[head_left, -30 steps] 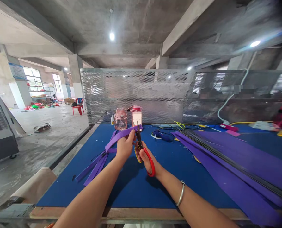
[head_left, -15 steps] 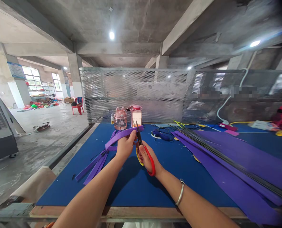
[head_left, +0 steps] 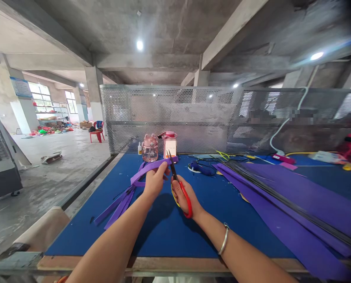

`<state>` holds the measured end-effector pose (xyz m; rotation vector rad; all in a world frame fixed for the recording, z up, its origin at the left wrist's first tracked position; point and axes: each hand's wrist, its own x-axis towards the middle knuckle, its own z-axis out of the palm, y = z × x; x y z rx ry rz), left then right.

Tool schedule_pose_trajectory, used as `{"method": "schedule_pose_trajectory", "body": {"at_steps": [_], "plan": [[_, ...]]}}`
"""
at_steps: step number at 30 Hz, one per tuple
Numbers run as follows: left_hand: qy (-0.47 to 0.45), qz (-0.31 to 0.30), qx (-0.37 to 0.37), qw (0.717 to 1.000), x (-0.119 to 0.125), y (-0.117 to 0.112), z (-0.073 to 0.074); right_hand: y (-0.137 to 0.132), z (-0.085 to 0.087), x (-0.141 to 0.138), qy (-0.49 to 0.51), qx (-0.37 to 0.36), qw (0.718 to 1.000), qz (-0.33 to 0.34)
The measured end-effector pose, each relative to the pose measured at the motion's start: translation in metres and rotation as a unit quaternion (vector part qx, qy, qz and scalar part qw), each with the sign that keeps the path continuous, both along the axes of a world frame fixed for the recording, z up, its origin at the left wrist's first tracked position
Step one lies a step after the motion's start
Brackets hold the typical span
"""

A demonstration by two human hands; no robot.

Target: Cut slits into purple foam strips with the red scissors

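The left hand (head_left: 154, 184) pinched a purple strip (head_left: 148, 168); beside that grip, the right hand (head_left: 193, 199) held red-and-yellow-handled scissors (head_left: 173, 169) across its apparently uncut end.

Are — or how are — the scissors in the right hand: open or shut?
Slightly open: the scissors in the right hand show two separate tips with a narrow gap between them.

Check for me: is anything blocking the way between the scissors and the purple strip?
Nothing visible does. In this view, the scissors in the right hand overlap the purple strip near its end; the left hand holds the strip beside the blades.
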<state>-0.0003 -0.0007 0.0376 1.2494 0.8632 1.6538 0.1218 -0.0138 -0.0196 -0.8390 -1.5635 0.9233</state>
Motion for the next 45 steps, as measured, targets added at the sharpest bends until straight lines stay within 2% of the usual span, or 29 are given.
{"method": "schedule_pose_trajectory", "body": {"at_steps": [3,5,10,14,25,31,38,45], "plan": [[0.010,0.007,-0.003,1.000,-0.001,0.003,-0.002,0.001,0.000,0.000,0.014,-0.026,1.000,0.007],[0.022,0.021,-0.008,1.000,-0.001,0.005,-0.003,0.001,-0.001,0.001,0.020,-0.037,0.999,0.035],[0.031,0.049,-0.019,0.998,-0.001,0.002,0.000,0.002,-0.007,0.002,0.024,0.006,0.995,0.094],[0.051,0.039,-0.021,0.998,0.001,-0.004,0.004,0.002,-0.007,0.003,0.017,0.026,0.996,0.083],[0.082,0.047,-0.016,0.995,0.002,-0.003,0.000,-0.011,0.012,-0.006,0.063,-0.038,0.996,0.056],[0.074,0.050,-0.025,0.996,0.002,-0.004,0.002,-0.010,0.010,-0.007,0.064,-0.059,0.995,0.040],[0.070,0.049,-0.012,0.996,0.002,0.001,-0.002,-0.009,0.008,-0.006,0.047,-0.045,0.998,0.020],[0.067,0.049,-0.024,0.996,0.002,-0.003,0.003,-0.005,0.004,-0.004,0.037,-0.048,0.998,0.026]]}}
